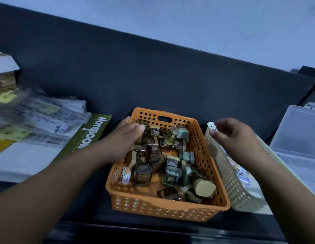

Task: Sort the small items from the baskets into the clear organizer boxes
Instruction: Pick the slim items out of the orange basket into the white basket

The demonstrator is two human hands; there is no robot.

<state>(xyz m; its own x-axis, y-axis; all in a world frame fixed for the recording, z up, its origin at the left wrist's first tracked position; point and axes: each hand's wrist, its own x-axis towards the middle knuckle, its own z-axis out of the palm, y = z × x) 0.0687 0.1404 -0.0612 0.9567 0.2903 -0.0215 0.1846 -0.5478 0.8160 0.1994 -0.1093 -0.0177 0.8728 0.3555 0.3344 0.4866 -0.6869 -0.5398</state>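
An orange perforated basket (202,152) stands at the centre on the dark desk, with several small tins and boxes (172,166) in brown, green and cream inside. My left hand (125,138) lies across its left wall near the far corner, thumb inside and fingers outside, clasping the wall. To its right, a cream perforated basket (230,182) with small packets tilts against it. My right hand (236,138) hovers over the cream basket's far end with fingers loosely curled; whether it holds anything is unclear. A clear organizer box (294,138) lies open at the far right.
A green notebook (93,134) and blurred stacks of papers (38,117) lie to the left of the orange basket. A dark partition (153,76) rises right behind the baskets. The desk's front edge runs just below the orange basket.
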